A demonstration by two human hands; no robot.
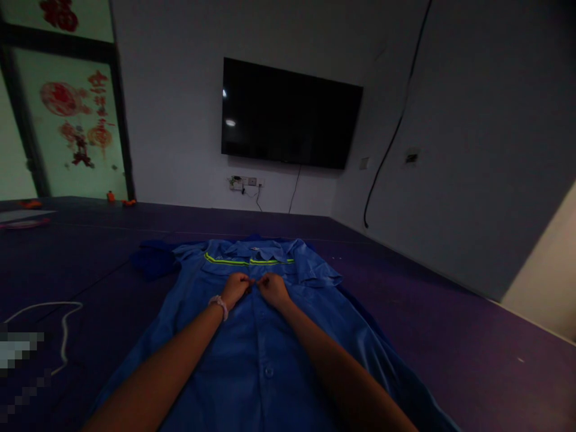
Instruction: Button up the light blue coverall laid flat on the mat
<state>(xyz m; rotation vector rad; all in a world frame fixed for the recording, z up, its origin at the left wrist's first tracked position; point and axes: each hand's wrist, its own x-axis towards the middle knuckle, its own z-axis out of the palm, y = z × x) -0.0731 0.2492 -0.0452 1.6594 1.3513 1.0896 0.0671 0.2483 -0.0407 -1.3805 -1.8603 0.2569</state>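
A blue short-sleeved work shirt (234,354) lies spread front side up, its collar away from me and a yellow-green stripe across the chest. Both my hands meet at its front placket, just below the stripe. My left hand (237,288), with a pale pink band at the wrist, is closed in a pinch on the placket's edge. Opposite it, my right hand (272,288) pinches the placket too, fingertips nearly touching the left ones. Any button between the fingers is hidden. Lower on the placket a round button (269,372) shows.
Darker blue cloth (155,258) lies under and beside the shirt on the purple floor (450,336). A white cable (65,330) curls at the left. Small orange objects (129,203) sit by the door. A television (290,114) hangs on the wall; a black cable (387,153) dangles right of it.
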